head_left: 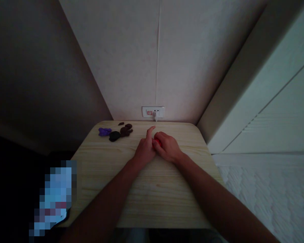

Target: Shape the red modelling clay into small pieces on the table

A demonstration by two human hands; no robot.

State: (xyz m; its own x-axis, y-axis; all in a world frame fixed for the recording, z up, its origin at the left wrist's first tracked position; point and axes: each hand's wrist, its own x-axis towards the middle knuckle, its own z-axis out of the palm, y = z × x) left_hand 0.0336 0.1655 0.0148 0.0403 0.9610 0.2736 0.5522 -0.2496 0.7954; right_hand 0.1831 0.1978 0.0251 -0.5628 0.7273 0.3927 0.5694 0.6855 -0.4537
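Note:
My right hand curls its fingers over a small red lump of clay, only part of which shows between my hands. Against the other side of the lump is my left hand, its index finger pointing up and away while its remaining fingers are mostly hidden. Both hands meet above the light wooden table. Off to the left lie a purple clay piece, a black clay lump and a brown clay figure, with a small dark brown bit behind them.
A wall outlet with a white plug sits just past the table's back edge. At the lower left is a phone-like lit screen, blurred out. White panelled furniture and a pale quilted surface are on the right.

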